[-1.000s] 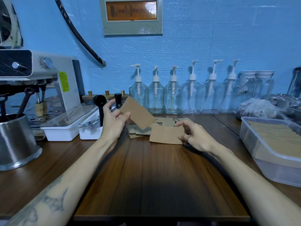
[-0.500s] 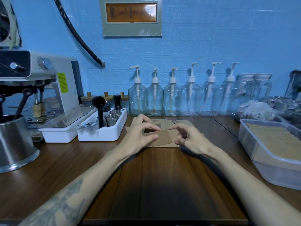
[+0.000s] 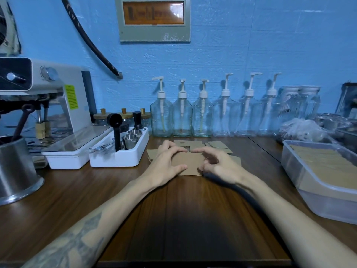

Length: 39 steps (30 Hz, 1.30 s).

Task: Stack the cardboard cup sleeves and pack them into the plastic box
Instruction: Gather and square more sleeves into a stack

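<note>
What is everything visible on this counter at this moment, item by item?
sleeve stack: one, brown, counter centre, between both hands
loose sleeves: several, brown, behind stack
plastic box: one, clear, right, sleeves inside
pump bottles: six, clear, along wall
espresso machine: one, white, left
white tray: one, holding metal cups, black scoop
steel pot: one, far left
left hand: fingers on stack
right hand: fingers curled at stack's edge

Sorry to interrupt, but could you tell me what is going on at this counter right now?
A person is gathering flat cardboard cup sleeves into a stack on the wooden counter. The left hand and right hand hold the stack from either side, fingers curled round its edges. More loose sleeves lie just behind. The plastic box at the right already holds packed sleeves.
</note>
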{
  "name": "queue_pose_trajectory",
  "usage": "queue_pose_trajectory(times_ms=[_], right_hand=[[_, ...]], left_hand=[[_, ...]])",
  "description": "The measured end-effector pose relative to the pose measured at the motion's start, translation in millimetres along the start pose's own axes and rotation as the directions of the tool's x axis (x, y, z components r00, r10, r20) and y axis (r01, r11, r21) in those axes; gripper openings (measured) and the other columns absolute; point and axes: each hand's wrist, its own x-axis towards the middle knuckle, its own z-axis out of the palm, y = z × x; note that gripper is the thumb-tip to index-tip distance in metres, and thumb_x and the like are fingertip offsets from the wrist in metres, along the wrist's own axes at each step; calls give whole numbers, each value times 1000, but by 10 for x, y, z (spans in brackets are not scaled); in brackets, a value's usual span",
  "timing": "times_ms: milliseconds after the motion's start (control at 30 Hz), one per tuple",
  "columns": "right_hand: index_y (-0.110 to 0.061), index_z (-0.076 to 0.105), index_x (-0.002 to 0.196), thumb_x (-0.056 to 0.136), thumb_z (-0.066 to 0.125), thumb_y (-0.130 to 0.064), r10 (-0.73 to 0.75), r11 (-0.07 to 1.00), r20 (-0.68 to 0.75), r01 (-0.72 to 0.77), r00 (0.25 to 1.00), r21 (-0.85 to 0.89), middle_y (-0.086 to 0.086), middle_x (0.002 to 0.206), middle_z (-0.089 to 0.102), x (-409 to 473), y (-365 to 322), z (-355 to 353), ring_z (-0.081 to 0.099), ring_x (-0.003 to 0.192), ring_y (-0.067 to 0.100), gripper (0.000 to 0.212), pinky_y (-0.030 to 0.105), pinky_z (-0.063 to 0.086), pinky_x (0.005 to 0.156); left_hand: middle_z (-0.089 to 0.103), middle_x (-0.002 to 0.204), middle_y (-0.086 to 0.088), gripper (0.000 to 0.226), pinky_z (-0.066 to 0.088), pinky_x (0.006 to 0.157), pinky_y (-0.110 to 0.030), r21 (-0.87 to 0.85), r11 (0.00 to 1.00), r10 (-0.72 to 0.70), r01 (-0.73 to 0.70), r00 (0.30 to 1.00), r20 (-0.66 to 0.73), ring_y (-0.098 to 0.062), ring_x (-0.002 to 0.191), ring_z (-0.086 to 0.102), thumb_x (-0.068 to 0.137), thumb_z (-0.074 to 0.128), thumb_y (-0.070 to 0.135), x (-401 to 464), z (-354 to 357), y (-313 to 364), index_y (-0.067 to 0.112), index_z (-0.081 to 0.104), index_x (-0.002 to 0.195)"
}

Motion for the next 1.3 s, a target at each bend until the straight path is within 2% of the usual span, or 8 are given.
queue_pose_trajectory(times_ms=[100, 200, 400, 633, 800, 1000, 1200, 1300], right_hand=[[-33, 59, 132, 96, 62, -19, -25, 995, -37, 21, 999, -92, 13, 105, 72, 32, 33, 22, 66, 97, 31, 39, 38, 53, 92], [-34, 57, 135, 94, 65, -26, -42, 985, -85, 28, 996, -170, -1, 122, 69, 49, 71, 37, 64, 108, 12, 42, 29, 50, 99], [-42, 62, 127, 92, 67, -17, -27, 986, -139, 3, 990, -170, -3, 88, 70, 89, 163, 40, 68, 78, 20, 43, 22, 55, 70], [-39, 62, 128, 91, 69, -20, -66, 981, -113, 44, 991, -187, 1, 88, 67, 68, 150, 35, 67, 72, 15, 41, 33, 58, 77], [-40, 62, 127, 93, 67, -20, -68, 979, -124, 42, 990, -199, -3, 102, 74, 69, 147, 38, 68, 89, 16, 40, 26, 55, 83], [-39, 66, 118, 92, 68, -15, -43, 986, -112, 24, 993, -166, 5, 97, 73, 89, 140, 42, 67, 82, 22, 36, 32, 56, 80], [-42, 66, 110, 91, 68, -12, 1, 980, -146, -30, 989, -196, 1, 91, 71, 54, 159, -101, 66, 80, 19, 35, 7, 46, 61], [-41, 66, 108, 92, 68, -12, 29, 977, -164, -62, 986, -203, -2, 85, 69, 47, 215, -188, 64, 77, 15, 33, 18, 49, 67]], left_hand=[[54, 105, 10, 36, 42, 93, -27, 13, 999, 36, -36, 999, -32, -7, 105, 51, 80, 80, 34, 14, -5, 2, 39, 63, 110], [59, 104, 18, 33, 45, 89, -29, 60, 997, 54, -52, 998, -22, -4, 103, 55, 80, 77, 42, 25, -39, -28, 45, 61, 110], [58, 107, 16, 50, 43, 91, -26, 58, 997, 43, -47, 996, 78, -3, 105, 54, 85, 74, 38, 28, -154, -168, 35, 59, 133], [51, 111, 10, 41, 43, 86, -22, -68, 997, -31, 32, 999, 26, 0, 101, 52, 79, 81, 33, -28, -64, -134, 28, 56, 110], [45, 117, 10, 42, 38, 89, -16, -21, 999, 37, -36, 998, 56, -2, 109, 49, 87, 73, 33, -50, -22, -103, 29, 53, 124], [51, 108, 11, 37, 43, 89, -23, -12, 999, 36, -35, 998, 51, -1, 103, 52, 89, 70, 36, -33, -31, -114, 26, 60, 123], [60, 108, 9, 24, 45, 88, -24, -108, 988, -138, 115, 963, -233, -1, 97, 55, 98, 55, 36, 117, -273, -236, 22, 65, 115], [55, 117, 5, 31, 43, 100, -32, 50, 975, -199, 216, 952, -232, -12, 111, 54, 100, 51, 33, 206, -394, -380, 16, 62, 124]])
